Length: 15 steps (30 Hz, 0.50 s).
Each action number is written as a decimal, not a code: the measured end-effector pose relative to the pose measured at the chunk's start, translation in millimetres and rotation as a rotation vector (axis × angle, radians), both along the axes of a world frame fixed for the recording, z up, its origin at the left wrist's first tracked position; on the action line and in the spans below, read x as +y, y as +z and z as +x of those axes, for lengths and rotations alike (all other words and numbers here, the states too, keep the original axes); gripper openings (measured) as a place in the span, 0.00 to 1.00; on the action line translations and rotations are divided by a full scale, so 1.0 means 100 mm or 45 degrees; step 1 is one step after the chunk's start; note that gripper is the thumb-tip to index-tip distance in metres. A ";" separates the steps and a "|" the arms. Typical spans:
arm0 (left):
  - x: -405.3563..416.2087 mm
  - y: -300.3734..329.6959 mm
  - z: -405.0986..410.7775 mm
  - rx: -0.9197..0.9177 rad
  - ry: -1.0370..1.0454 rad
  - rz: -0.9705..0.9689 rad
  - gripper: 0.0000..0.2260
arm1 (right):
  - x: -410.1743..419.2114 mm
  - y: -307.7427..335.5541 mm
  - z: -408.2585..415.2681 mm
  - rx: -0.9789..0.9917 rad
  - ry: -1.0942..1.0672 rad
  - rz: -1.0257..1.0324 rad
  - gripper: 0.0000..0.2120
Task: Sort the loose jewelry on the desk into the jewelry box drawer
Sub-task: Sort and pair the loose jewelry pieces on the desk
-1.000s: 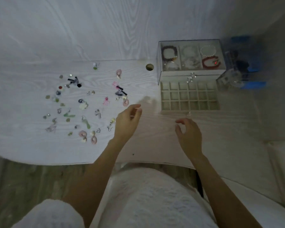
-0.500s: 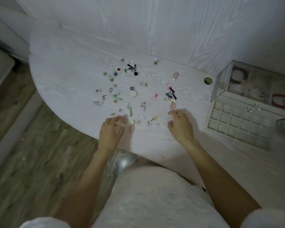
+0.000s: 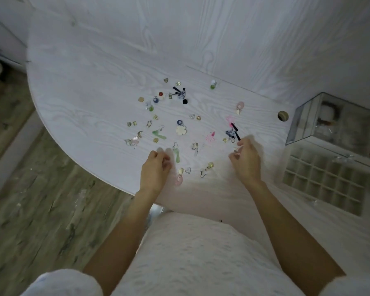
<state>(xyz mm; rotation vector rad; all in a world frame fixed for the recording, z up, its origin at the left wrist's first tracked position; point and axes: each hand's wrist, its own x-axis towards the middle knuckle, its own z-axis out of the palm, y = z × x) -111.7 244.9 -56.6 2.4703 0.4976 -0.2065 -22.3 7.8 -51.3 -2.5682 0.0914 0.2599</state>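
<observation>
Both forearms reach over the near edge of the white worktop (image 3: 83, 82). The left hand (image 3: 156, 169) has its fingers curled inward beside a green drop earring (image 3: 176, 155); whether that grip pinches anything I cannot tell. The right hand (image 3: 246, 161) pinches a small piece, too tiny to identify. Loose jewelry (image 3: 181, 130) lies scattered ahead; the compartmented drawer (image 3: 325, 182) stands open at right. No readable writing
</observation>
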 end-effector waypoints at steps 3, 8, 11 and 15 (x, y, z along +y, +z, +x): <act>0.08 -0.02 0.02 -0.065 -0.107 0.083 0.05 | -0.07 -0.02 -0.17 -0.013 0.017 0.005 0.07; -0.02 0.27 0.11 -0.396 -0.216 -0.063 0.03 | -0.26 0.06 -0.41 -0.089 -0.051 0.123 0.04; -0.37 0.42 0.27 -0.340 -0.209 -0.389 0.01 | -0.40 0.06 -0.53 -0.089 -0.087 0.138 0.02; -0.98 0.30 0.43 -0.209 -0.306 -0.603 0.02 | -0.57 -0.01 -0.64 -0.065 -0.249 0.148 0.03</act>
